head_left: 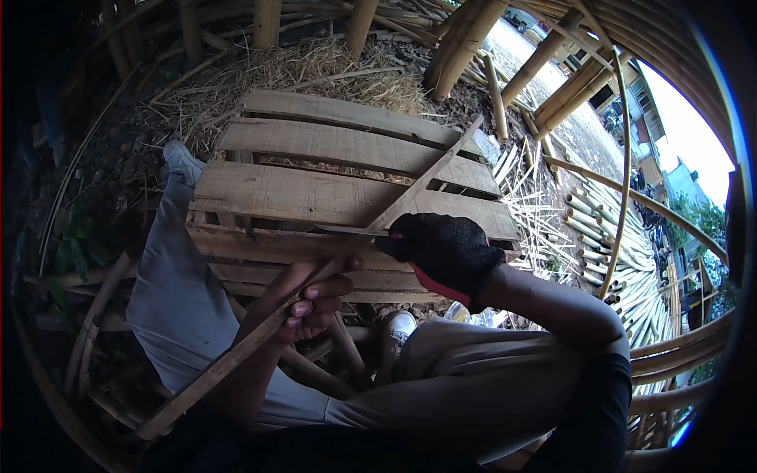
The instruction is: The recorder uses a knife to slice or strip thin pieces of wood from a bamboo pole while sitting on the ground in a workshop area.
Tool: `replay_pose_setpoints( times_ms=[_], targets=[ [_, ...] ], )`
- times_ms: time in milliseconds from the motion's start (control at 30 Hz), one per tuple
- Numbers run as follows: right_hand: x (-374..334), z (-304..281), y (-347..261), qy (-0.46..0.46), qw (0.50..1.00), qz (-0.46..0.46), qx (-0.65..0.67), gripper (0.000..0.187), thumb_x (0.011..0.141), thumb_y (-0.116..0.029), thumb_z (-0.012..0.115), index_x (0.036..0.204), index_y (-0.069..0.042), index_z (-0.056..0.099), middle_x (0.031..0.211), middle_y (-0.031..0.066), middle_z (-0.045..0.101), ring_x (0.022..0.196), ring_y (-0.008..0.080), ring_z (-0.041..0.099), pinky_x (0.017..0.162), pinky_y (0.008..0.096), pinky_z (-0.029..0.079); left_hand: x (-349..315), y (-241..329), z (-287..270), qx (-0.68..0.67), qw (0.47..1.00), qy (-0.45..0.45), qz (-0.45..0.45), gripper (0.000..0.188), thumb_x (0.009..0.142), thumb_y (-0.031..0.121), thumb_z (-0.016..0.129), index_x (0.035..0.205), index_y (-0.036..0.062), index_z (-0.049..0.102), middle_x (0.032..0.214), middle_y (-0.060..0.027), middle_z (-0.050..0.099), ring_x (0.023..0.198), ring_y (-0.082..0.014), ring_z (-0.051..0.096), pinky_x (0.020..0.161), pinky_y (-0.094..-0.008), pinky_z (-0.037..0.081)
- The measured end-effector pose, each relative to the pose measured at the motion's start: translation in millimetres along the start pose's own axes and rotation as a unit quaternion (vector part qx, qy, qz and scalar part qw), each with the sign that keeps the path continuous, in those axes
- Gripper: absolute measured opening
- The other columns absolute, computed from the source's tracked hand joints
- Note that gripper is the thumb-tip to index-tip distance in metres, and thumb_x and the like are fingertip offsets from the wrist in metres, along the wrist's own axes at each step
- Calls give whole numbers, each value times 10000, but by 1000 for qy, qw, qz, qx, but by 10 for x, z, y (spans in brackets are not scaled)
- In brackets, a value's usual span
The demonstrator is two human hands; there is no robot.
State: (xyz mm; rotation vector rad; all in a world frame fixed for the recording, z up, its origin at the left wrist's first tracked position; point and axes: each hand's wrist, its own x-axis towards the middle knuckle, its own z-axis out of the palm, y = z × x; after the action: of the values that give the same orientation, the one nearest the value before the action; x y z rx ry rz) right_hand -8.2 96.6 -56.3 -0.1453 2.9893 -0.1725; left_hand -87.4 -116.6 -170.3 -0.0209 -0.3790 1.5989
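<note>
A long, flat strip (424, 180), which looks like split bamboo, slants from my lap at lower left up across a slatted wooden crate (288, 191). My bare left hand (315, 306) is closed around the strip just in front of the crate's near edge. In a black glove with red on its palm side, my right hand (445, 251) grips a knife whose handle is hidden by the fingers. The thin knife blade (347, 230) points left and lies across the strip, a little beyond my left hand. Whether its edge is cutting into the strip cannot be made out.
The crate stands between my legs. Straw (347, 94) covers the ground behind it, and pale shavings (530, 201) lie to its right. Stacked bamboo poles (591, 225) reach along the right side. Thick bamboo posts (465, 47) rise at the back. A white shoe (400, 325) shows below the crate.
</note>
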Motion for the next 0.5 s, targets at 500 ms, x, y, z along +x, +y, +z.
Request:
replay_pose_setpoints(
  times_ms=[500],
  targets=[
    [324, -262, 876, -107, 828, 323, 445, 596, 925, -640, 479, 904, -54, 583, 616, 17, 554, 459, 128, 562, 372, 250, 363, -11, 8, 60, 57, 996, 68, -11, 324, 1061, 291, 256, 1177, -7, 310, 615, -66, 486, 391, -134, 536, 283, -204, 430]
  ],
)
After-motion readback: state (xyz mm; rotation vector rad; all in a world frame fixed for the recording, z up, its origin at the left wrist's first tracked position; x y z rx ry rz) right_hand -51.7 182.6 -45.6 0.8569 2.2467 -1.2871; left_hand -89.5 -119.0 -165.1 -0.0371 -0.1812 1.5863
